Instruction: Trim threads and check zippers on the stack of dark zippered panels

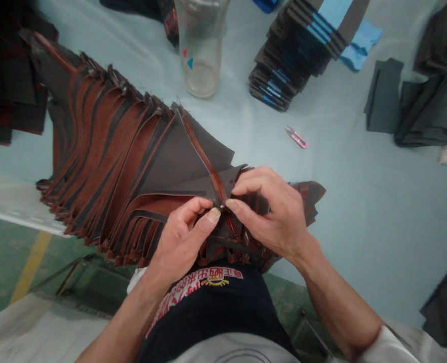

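A long pile of dark grey fabric pieces with brown undersides (106, 126) fans out across the table's near edge. On the top piece runs a brown zipper strip (196, 143), slanting down toward my fingers. My left hand (183, 232) pinches the fabric edge near the strip's lower end between thumb and forefinger. Close beside it, my right hand (272, 206) pinches the same edge, its thumb and forefinger together. The two sets of fingertips almost meet. Exactly what lies between them is too small to make out. More of the pile shows beneath and beyond my right hand.
Pink thread snips (297, 137) lie on the pale blue table (359, 212). Behind stand a clear plastic bottle (201, 50) and a bundled stack of dark pieces (295, 50). Folded dark fabric (431, 106) lies right, more dark pieces (11, 85) left.
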The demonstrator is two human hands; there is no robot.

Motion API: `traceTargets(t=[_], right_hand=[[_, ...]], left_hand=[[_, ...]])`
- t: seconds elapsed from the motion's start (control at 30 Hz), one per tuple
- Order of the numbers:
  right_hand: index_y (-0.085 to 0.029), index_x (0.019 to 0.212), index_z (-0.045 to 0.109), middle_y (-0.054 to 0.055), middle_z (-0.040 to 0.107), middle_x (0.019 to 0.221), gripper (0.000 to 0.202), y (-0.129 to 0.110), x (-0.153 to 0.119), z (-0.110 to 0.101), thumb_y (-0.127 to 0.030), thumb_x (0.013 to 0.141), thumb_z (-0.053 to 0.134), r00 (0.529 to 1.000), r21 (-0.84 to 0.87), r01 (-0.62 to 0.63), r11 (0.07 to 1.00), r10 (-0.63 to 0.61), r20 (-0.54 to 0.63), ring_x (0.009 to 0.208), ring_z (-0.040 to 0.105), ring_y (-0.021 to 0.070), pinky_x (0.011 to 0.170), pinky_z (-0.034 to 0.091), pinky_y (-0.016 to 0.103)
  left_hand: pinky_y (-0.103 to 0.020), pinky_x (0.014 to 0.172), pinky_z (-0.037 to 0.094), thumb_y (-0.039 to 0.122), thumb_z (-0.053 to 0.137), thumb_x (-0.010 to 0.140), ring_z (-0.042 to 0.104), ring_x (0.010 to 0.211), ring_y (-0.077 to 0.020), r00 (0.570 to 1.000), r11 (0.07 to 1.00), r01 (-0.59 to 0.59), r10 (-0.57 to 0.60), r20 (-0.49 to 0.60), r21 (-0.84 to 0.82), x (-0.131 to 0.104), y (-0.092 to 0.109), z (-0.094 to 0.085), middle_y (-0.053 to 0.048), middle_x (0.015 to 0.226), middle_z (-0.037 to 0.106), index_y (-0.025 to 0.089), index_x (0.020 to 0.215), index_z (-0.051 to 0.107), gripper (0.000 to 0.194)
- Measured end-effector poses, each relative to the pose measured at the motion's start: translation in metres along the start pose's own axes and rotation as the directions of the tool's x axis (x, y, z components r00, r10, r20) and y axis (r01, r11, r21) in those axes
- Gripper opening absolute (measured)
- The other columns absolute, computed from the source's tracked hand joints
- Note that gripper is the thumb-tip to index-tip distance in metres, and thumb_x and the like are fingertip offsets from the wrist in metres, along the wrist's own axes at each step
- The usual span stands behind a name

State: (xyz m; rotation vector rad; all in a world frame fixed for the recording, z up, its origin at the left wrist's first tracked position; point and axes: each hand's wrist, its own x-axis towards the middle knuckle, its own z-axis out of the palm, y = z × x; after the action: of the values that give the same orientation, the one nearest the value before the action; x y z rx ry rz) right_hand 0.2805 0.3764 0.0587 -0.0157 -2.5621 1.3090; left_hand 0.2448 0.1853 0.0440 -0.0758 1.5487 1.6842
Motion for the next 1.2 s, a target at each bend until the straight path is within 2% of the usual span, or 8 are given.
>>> traceTargets(t=[0.1,0.33,0.7,0.8,0.9,1.03,1.13,1.2], right_hand=[[-0.022,0.096,0.069,0.006,0.076,0.097,0.009,0.003,0.004,-0.006,-0.017,0.100,0.062,0.963,0.004,0.220,0.975,-0.218,0.159,0.091,0.071,0.0187,0.084,0.055,0.035],[-0.019,0.097,0.069,0.007,0.073,0.099,0.018,0.001,0.011,-0.015,-0.019,0.106,0.054,0.891,-0.118,0.227,0.967,-0.157,0.425,0.090,0.069,0.0161,0.077,0.056,0.028],[-0.020,0.086,0.069,0.003,0.068,0.081,0.025,-0.015,0.008,-0.010,-0.014,0.103,0.052,0.884,-0.464,0.377,0.801,-0.162,0.439,0.072,0.061,0.0169,0.055,0.036,0.032],[-0.020,0.084,0.066,0.002,0.068,0.079,0.019,-0.016,0.007,-0.004,-0.012,0.096,0.054,0.935,-0.425,0.224,0.877,-0.071,0.347,0.072,0.062,0.0154,0.059,0.039,0.031],[-0.021,0.079,0.062,-0.002,0.066,0.073,0.011,-0.017,0.008,0.002,-0.012,0.084,0.057,0.952,-0.274,-0.091,0.957,0.165,0.260,0.067,0.060,0.0121,0.063,0.041,0.028],[-0.022,0.074,0.057,-0.006,0.057,0.061,0.006,-0.015,0.010,0.006,-0.020,0.079,0.058,0.783,-0.012,-0.548,0.836,0.519,0.344,0.055,0.052,0.0097,0.054,0.038,0.025],[-0.022,0.074,0.056,-0.007,0.055,0.060,0.007,-0.008,0.014,0.006,-0.027,0.078,0.060,0.661,0.148,-0.713,0.685,0.588,0.466,0.053,0.048,0.0089,0.048,0.035,0.023],[-0.022,0.075,0.056,-0.007,0.054,0.061,0.010,-0.004,0.016,0.004,-0.029,0.077,0.062,0.634,0.205,-0.744,0.635,0.576,0.516,0.054,0.047,0.0082,0.047,0.035,0.022]], left_hand=[[-0.019,0.071,0.052,0.048,0.077,0.093,0.061,0.078,-0.0123,0.999,0.999,-0.031,0.031,-0.008,0.026,0.000,0.004,-0.001,0.001,0.088,0.072,0.020,0.099,0.073,0.029],[-0.023,0.071,0.051,0.039,0.073,0.092,0.061,0.077,-0.0137,0.998,0.997,-0.006,0.011,-0.057,0.075,-0.001,0.005,0.004,-0.001,0.089,0.072,0.018,0.098,0.071,0.022],[-0.026,0.070,0.048,0.030,0.068,0.084,0.059,0.075,-0.0153,0.979,0.984,-0.009,0.045,-0.199,0.176,0.005,0.014,0.018,0.001,0.078,0.066,0.018,0.082,0.068,0.012],[-0.024,0.069,0.047,0.027,0.067,0.083,0.058,0.075,-0.0144,0.975,0.985,-0.015,0.052,-0.215,0.170,0.006,0.012,0.019,0.001,0.077,0.067,0.018,0.080,0.069,0.010],[-0.023,0.064,0.044,0.025,0.068,0.081,0.055,0.071,-0.0127,0.973,0.992,0.002,0.027,-0.229,0.125,0.008,0.009,0.021,0.002,0.075,0.066,0.019,0.079,0.069,0.007],[-0.022,0.064,0.045,0.026,0.072,0.079,0.055,0.069,-0.0119,0.970,0.997,0.021,-0.002,-0.243,0.076,0.007,0.005,0.021,0.003,0.074,0.064,0.019,0.077,0.069,0.009],[-0.022,0.064,0.046,0.030,0.074,0.081,0.056,0.067,-0.0116,0.978,0.997,0.047,-0.035,-0.205,0.056,0.006,0.004,0.018,0.003,0.074,0.065,0.019,0.078,0.069,0.012],[-0.022,0.062,0.046,0.033,0.075,0.082,0.056,0.064,-0.0111,0.982,0.996,0.081,-0.073,-0.173,0.039,0.006,0.004,0.015,0.003,0.074,0.066,0.020,0.082,0.071,0.014]])
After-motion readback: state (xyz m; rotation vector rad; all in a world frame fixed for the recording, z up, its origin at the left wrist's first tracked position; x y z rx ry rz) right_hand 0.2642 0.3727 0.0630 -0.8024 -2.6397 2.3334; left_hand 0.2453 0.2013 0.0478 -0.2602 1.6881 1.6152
